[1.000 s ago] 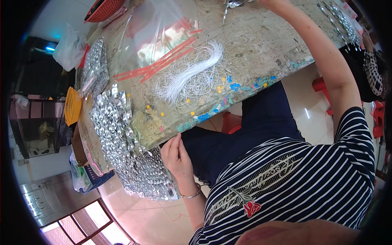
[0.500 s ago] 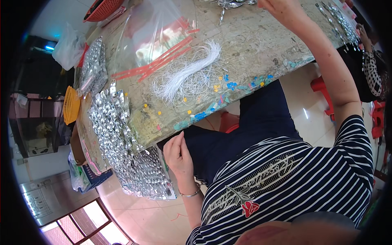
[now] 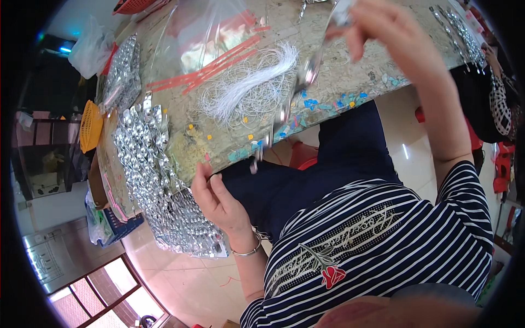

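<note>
My right hand is raised over the far part of the table, somewhat smeared by motion. Its fingers grip the top end of a twisted silver foil strip, which slants down to the left past the table's front edge. The strip's lower tip dangles near my left hand. That hand, a bangle at its wrist, is just off the table edge with fingers and thumb apart, and I see nothing in it. Beside it, many twisted silver strips lie across the table corner and hang over the side.
A loose bundle of white string lies mid-table, below a clear plastic bag with red strips. Silver strips in a clear bag and a yellow basket are at the left. More strips lie far right, near another person's sleeve.
The silver strip, held by my right hand, has come into view over the table. My right hand has moved slightly down; my left has shifted left and its fingers have spread.
</note>
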`<state>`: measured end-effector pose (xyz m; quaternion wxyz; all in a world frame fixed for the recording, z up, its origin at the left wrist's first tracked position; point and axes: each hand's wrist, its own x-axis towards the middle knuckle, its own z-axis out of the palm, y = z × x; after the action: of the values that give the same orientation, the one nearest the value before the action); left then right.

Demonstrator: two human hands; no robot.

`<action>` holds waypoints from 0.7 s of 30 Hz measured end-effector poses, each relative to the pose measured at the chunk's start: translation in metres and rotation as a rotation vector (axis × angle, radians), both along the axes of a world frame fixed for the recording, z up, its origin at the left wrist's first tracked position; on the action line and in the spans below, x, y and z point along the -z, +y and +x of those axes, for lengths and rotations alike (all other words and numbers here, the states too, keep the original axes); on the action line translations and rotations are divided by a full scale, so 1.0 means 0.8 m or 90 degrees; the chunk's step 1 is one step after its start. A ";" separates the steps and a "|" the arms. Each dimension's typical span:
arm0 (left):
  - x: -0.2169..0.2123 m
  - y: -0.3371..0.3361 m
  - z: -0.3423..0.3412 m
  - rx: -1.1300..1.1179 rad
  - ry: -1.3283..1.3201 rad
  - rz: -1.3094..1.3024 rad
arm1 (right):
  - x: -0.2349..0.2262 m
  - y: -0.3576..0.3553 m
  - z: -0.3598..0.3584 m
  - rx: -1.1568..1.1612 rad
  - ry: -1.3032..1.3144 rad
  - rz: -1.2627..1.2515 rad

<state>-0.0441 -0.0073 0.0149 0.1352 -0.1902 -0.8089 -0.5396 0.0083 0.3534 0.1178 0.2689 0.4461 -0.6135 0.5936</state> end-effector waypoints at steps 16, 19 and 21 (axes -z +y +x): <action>0.018 0.032 0.013 0.379 -0.398 -0.018 | 0.145 -0.025 0.022 0.642 -0.568 0.225; 0.025 0.033 0.015 0.368 -0.487 0.019 | 0.179 0.018 0.015 0.759 -0.420 0.334; 0.026 0.033 0.016 0.375 -0.492 0.020 | 0.190 0.022 0.011 0.804 -0.394 0.373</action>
<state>-0.0313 0.0190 -0.0056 -0.3309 -0.1944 -0.7035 -0.5981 0.0173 0.3714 -0.0342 0.2441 -0.1231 -0.9320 0.2379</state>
